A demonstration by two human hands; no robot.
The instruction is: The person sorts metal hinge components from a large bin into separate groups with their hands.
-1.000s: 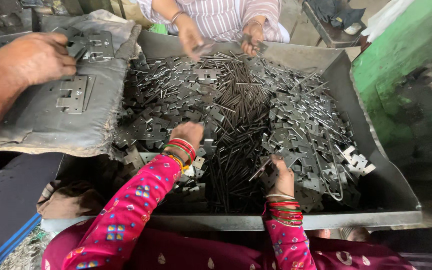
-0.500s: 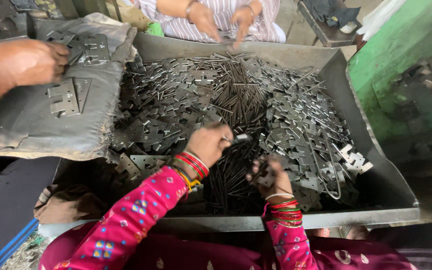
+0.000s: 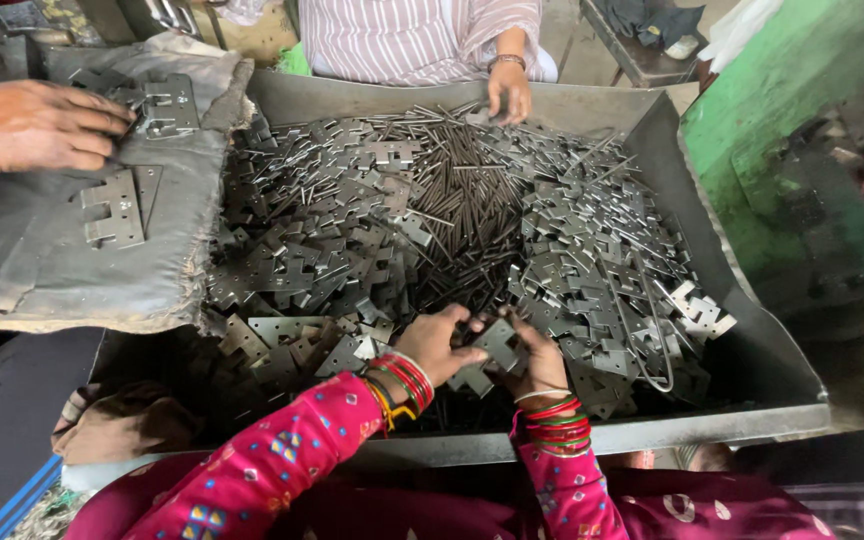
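Note:
My left hand (image 3: pixel 439 343) and my right hand (image 3: pixel 537 360) meet at the near side of a big grey metal tray (image 3: pixel 652 435). Between them they hold a flat grey hinge plate (image 3: pixel 498 343), fingers pinched on its edges. Both wrists carry red and green bangles above pink patterned sleeves. The tray is heaped with several loose hinge plates (image 3: pixel 322 250) and a central bundle of dark metal pins (image 3: pixel 472 200).
Another person's hand (image 3: pixel 37 125) at the far left rests on a grey cloth pad (image 3: pixel 42 270) bearing assembled hinges (image 3: pixel 117 205). A third person in a striped shirt reaches a hand (image 3: pixel 509 90) into the tray's far edge. A green wall (image 3: pixel 792 150) stands on the right.
My two hands have drawn together at the tray's near edge and now hold one plate between them. The far person has pulled one hand back.

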